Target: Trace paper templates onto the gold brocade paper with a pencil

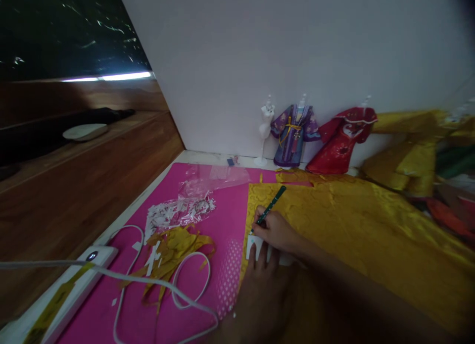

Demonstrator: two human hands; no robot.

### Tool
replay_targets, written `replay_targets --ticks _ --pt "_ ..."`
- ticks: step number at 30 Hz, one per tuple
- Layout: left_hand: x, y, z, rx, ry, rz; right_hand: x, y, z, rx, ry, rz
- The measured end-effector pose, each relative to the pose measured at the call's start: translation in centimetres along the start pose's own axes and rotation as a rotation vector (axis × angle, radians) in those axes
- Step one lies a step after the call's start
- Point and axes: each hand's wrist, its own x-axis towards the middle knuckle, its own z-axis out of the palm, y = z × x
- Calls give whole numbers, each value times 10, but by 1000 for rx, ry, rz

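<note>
- Fingers [252,255] of the left hand [261,284] lie straight and slightly apart, pressing down on the card [249,241]; the hand grips nothing, and its thumb and wrist are lost in shadow.
- Right hand [275,227], just beyond, is closed around the pen [273,203], which tilts up and away; its tip is down at the card's far edge, though whether it touches card or cloth is too small to tell.
- Card, white, lies on the left edge of the yellow cloth [341,220], partly covered by both hands; the cloth runs under the right forearm, its near part dark.
- Cable [111,271] loops across the pink mat [224,205] at left, cut off by the frame; the white device [104,256] beside it is cropped too.
- Scraps [185,247] of yellow lie in a tangle on the mat, near white bits [163,215] under or in clear plastic, hard to say which.
- Purple robe [289,153], red dress [334,148] and a bare stand [264,128] stand along the wall [260,47]; yellow clothing [411,161] at right is blurred.
</note>
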Motion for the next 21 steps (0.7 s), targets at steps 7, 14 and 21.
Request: replay_targets --ticks 7,14,21 --pt "1 -2 4 -14 6 -28 -1 -3 -7 -51 -33 36" --pt "2 3 -4 -4 -31 -69 -5 0 -14 -89 -32 58" --pt "3 2 -5 14 -52 -63 -10 1 -22 -108 -27 58"
